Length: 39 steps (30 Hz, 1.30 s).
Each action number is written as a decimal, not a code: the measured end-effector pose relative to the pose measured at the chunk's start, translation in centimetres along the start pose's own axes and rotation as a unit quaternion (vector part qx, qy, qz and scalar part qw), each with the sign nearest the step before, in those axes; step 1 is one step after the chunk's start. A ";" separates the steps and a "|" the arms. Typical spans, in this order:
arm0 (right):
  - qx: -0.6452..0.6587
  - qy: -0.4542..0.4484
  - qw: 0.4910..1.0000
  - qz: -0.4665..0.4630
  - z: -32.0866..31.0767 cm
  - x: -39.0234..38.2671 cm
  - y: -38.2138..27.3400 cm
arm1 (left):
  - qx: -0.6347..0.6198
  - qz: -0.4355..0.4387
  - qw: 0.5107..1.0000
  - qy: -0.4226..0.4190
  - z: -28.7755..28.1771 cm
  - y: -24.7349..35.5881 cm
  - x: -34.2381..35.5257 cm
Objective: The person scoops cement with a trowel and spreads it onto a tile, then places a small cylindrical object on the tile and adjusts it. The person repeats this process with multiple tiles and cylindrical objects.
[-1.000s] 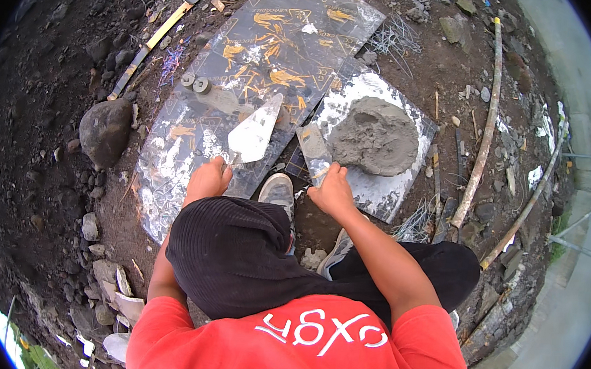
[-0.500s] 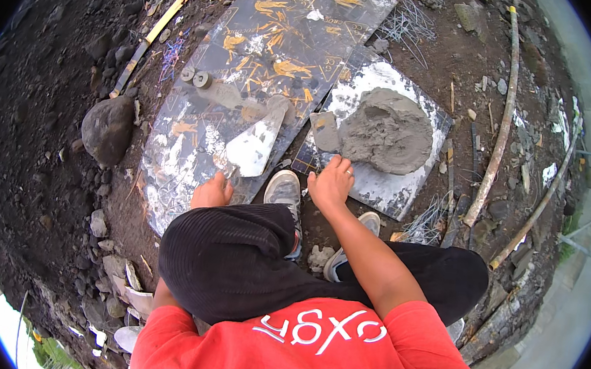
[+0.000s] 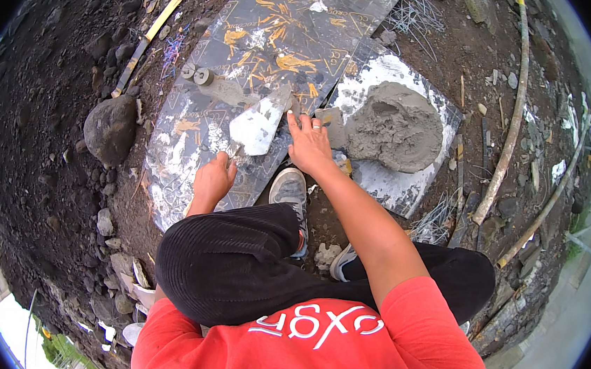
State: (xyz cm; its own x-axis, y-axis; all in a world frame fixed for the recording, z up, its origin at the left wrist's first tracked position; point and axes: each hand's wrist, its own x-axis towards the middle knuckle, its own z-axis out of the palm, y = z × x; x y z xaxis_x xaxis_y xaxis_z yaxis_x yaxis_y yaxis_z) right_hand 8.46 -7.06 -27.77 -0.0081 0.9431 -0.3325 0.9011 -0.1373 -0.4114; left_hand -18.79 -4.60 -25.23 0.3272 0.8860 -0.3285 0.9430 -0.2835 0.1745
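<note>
My left hand (image 3: pixel 217 176) grips the handle of a pointed trowel (image 3: pixel 255 125), whose white-looking blade lies low over the large dark, splattered board (image 3: pixel 306 27). My right hand (image 3: pixel 306 140) has its fingers apart near the right of that blade, at the board's edge; whether the fingertips touch anything I cannot tell. Just beside them is a flat grey mortar-smeared piece (image 3: pixel 332 128). A mound of wet grey mortar (image 3: pixel 395 130) sits on a smaller white-smeared board (image 3: pixel 396 193) to the right. Two small grey cylinders (image 3: pixel 198 75) are on the large board.
A big rock (image 3: pixel 109 129) and dark rubble lie at the left, with a wooden strip (image 3: pixel 158 21) above. Tangled wire (image 3: pixel 411 22) lies behind the boards, and more wire (image 3: pixel 433 214) near my right knee. Long poles (image 3: pixel 510 126) lie at the right.
My right hand has left the flat piece beside the mortar and moved up and left toward the trowel blade. My left hand stays on the trowel handle.
</note>
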 end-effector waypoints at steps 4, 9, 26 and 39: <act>-0.016 -0.005 1.000 -0.003 0.4 0.0 0.2 | -0.011 -0.019 1.000 0.002 0.4 -1.2 -1.1; -0.022 -0.005 1.000 0.000 0.6 0.0 0.2 | -0.020 -0.063 0.998 0.008 0.0 -1.9 -2.4; 0.107 0.128 0.917 0.363 6.2 -11.6 3.0 | -0.070 -0.089 0.993 0.017 1.0 -0.7 -3.1; 0.136 0.103 0.954 0.248 3.5 -14.5 5.3 | -0.057 -0.050 0.997 0.020 -0.6 2.7 -0.6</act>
State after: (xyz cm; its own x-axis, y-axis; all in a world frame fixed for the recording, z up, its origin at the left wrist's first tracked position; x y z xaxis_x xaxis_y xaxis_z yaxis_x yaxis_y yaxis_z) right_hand 11.84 -22.48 -28.10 0.5009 0.7771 -0.3810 0.6253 -0.6293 -0.4614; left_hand -16.42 -5.64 -24.01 0.2262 0.9228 -0.3118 0.9571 -0.1511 0.2470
